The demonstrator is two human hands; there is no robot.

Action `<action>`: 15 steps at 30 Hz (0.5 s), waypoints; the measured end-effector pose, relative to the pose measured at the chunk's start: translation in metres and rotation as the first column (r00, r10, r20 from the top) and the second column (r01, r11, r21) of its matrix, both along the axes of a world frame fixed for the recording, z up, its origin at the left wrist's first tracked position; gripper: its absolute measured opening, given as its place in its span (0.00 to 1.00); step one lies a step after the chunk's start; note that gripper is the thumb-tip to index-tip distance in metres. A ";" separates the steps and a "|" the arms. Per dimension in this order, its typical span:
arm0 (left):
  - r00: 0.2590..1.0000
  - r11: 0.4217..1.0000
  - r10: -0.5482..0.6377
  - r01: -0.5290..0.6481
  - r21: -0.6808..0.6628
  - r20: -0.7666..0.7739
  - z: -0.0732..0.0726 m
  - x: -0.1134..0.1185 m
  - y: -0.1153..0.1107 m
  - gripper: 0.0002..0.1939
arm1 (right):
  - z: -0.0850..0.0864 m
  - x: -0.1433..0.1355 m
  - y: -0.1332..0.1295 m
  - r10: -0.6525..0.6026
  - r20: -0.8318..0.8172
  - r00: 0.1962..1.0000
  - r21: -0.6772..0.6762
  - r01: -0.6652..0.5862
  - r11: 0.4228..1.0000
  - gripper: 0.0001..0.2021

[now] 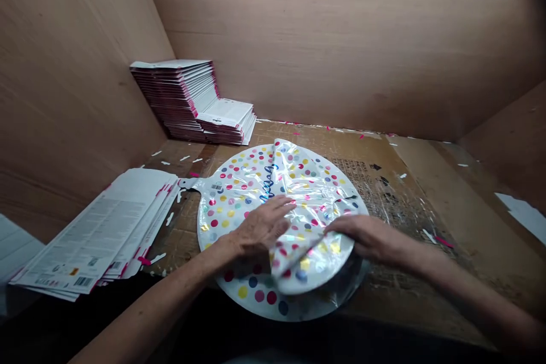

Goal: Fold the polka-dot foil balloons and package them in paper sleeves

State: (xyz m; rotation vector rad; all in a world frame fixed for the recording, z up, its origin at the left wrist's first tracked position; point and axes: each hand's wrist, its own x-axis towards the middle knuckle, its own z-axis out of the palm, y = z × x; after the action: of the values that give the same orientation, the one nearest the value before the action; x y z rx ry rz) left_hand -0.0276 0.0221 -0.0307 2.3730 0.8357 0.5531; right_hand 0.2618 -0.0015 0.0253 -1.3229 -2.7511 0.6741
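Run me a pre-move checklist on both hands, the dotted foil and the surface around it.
1. Right hand gripping the folded edge of the dotted foil: ok.
2. Left hand over the foil, beside the fold: ok.
3. Foil lying fully flat: not ok, part is folded over.
4. Blue lettering uncovered: not ok, cut off at the fold.
5. Cardboard surface free of scraps: not ok.
6. Nothing trapped under the fold: cannot tell.

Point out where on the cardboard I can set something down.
Roomiest: the cardboard between the dotted sheet, back panel and right-edge white paper, with a few scraps. Crowded: left, by the stack and printed cards; centre, by the sheet, left hand and right hand.
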 end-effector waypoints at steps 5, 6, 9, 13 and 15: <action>0.892 0.835 0.375 -0.207 -0.510 0.253 0.000 -0.013 0.026 0.42 | 0.052 -0.003 0.108 -0.322 0.012 0.947 -0.468 0.290 0.835 0.11; 0.861 0.792 0.463 -0.296 -0.533 0.210 -0.002 -0.010 0.033 0.38 | 0.053 -0.003 0.119 -0.438 -0.007 0.899 -0.387 0.402 0.830 0.14; 0.763 0.689 0.644 -0.552 -0.470 0.047 -0.007 0.003 0.053 0.19 | 0.033 0.005 0.117 -0.660 -0.265 0.703 -0.124 0.654 0.746 0.22; 0.708 0.641 0.706 -0.652 -0.405 -0.021 -0.009 0.015 0.069 0.11 | -0.030 0.030 0.066 -0.667 -0.575 0.474 -0.120 0.758 0.642 0.29; 0.678 0.619 0.733 -0.696 -0.363 -0.052 -0.008 0.017 0.070 0.07 | -0.056 0.036 0.050 -0.698 -0.518 0.495 -0.024 0.807 0.590 0.27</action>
State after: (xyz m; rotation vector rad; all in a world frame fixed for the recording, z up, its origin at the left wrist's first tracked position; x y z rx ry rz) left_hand -0.0104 0.0924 -0.0385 1.5857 1.7010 0.7410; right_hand 0.2981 0.0487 -0.0306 -1.7885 -1.5201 0.4813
